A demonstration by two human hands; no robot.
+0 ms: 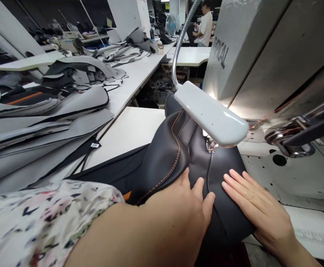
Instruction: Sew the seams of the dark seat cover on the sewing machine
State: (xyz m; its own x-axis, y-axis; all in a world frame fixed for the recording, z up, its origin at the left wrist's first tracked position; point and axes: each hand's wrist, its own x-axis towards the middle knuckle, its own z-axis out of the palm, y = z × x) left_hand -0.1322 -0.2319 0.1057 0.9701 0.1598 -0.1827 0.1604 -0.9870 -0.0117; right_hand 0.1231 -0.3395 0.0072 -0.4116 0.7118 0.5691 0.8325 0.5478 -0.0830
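A dark leather cover [175, 148] with orange stitching lies under the needle area [211, 145] of a grey sewing machine [262, 55]. My left hand [186, 207] rests flat on the leather left of a seam, its fingers together and pointing toward the needle. Just right of that seam, my right hand [256, 204] lies flat with the fingers stretched out on the leather. Neither hand grips anything. The white lamp head [210, 115] on a flexible neck hangs over the needle and hides part of it.
Stacks of grey and black cut pieces [47, 118] fill the long table on the left. The white table top [128, 129] lies beyond the leather. A person in a white shirt [205, 26] stands far back near a fan [170, 24].
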